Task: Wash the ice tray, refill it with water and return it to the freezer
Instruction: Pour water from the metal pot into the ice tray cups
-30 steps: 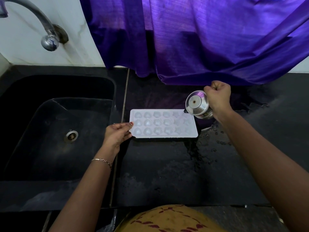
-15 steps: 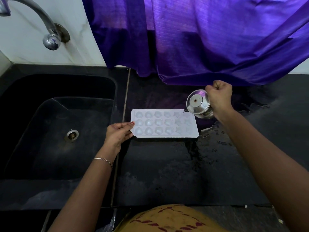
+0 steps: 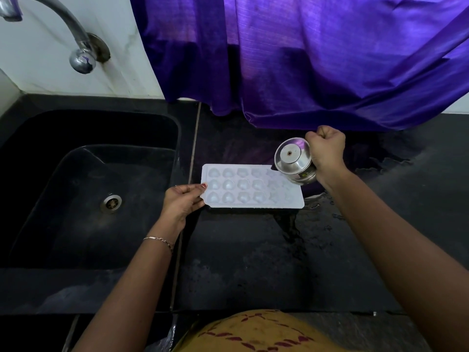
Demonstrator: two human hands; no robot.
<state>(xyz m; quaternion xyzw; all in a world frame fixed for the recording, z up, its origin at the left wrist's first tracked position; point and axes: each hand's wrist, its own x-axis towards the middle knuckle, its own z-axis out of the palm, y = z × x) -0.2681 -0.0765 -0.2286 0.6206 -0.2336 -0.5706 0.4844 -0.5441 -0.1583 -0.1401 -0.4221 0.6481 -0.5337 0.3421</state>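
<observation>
A white ice tray (image 3: 251, 186) with heart-shaped cells lies flat on the black counter (image 3: 253, 262), just right of the sink. My left hand (image 3: 182, 201) holds the tray's left edge, thumb on top and fingers beneath. My right hand (image 3: 326, 151) grips a small steel vessel (image 3: 294, 161) tipped on its side over the tray's right end, its base facing me. The right-hand cells look glossy and less distinct than the left ones.
A black sink (image 3: 88, 186) with a steel drain (image 3: 111, 203) fills the left. A chrome tap (image 3: 76, 44) juts from the white wall above it. A purple curtain (image 3: 304, 59) hangs over the counter's back. Water lies spilled on the counter (image 3: 317, 207) right of the tray.
The view has shifted slightly. Both hands, the tray and the tipped vessel keep nearly the same positions.
</observation>
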